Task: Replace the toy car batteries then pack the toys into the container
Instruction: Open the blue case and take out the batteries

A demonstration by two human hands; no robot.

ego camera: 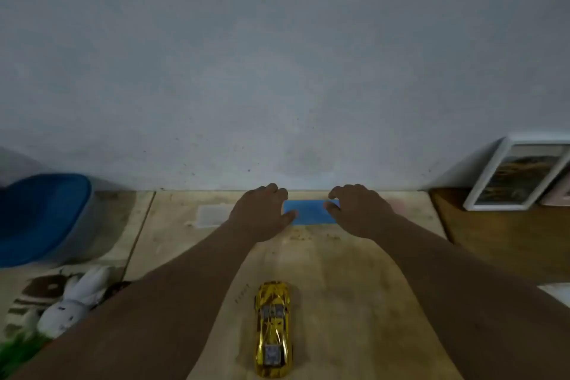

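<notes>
A shiny gold toy car [272, 330] lies on the wooden table [354, 302], close to me, its length pointing away from me. At the far edge by the wall lies a flat blue rectangular object [311, 210]. My left hand [262, 213] rests at its left end and my right hand [359, 210] at its right end. The fingers of both hands are curled and touch the blue object's ends. Whether they grip it I cannot tell. Both forearms stretch out on either side of the car.
A blue container [40, 216] stands at the left. A white plush rabbit [77, 299] lies on a striped toy in front of it. A white-framed picture [521, 176] leans on the wall at the right. A pale flat patch [212, 215] lies left of my left hand.
</notes>
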